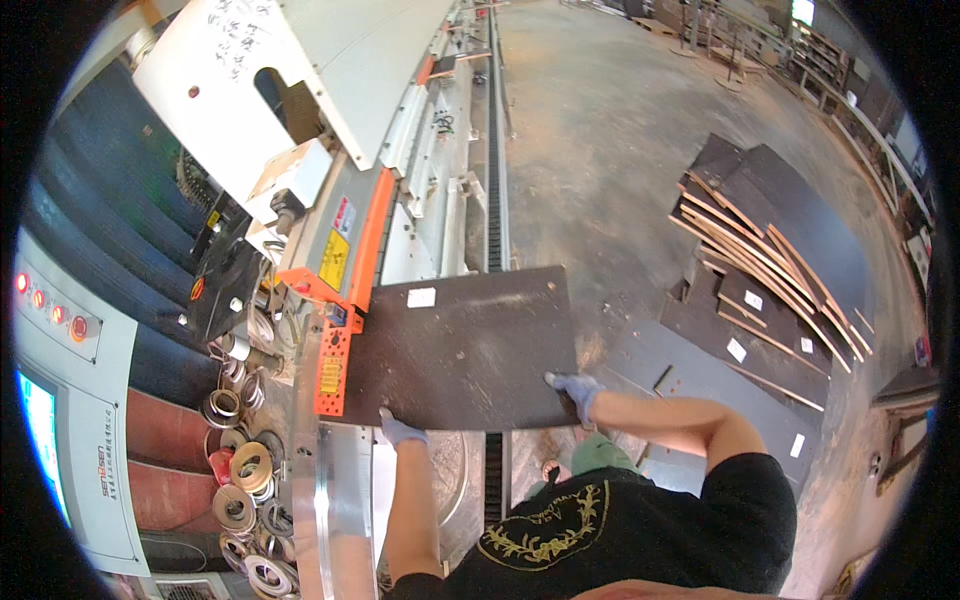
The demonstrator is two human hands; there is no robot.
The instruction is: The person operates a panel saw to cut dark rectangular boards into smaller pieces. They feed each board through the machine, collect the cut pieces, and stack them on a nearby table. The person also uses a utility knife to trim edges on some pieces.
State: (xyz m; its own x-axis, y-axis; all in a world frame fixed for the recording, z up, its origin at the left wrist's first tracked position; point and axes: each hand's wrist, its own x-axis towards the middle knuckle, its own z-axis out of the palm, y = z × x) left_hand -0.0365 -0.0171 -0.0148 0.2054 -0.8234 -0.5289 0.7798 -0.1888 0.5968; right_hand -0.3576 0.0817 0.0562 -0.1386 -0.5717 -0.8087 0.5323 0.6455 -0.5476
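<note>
A dark brown laminated board (457, 349) lies flat across the infeed of an edge-banding machine, its left edge by the orange perforated guide bracket (331, 379). A white label (421, 298) is stuck near its far left corner. My gloved left hand (401, 429) grips the near edge towards the left, thumb on top. On the near right corner, my gloved right hand (576, 391) has its thumb over the top face and the fingers mostly hidden beneath. The board bridges the black conveyor track (493, 225).
Dark panels and thin strips (757, 255) are piled on the floor at right, with grey boards (697, 382) nearer me. Rolls of edge banding (251, 465) crowd the left, beside a control panel (71, 420) with lit buttons. The white machine hood (225, 97) rises at the far left.
</note>
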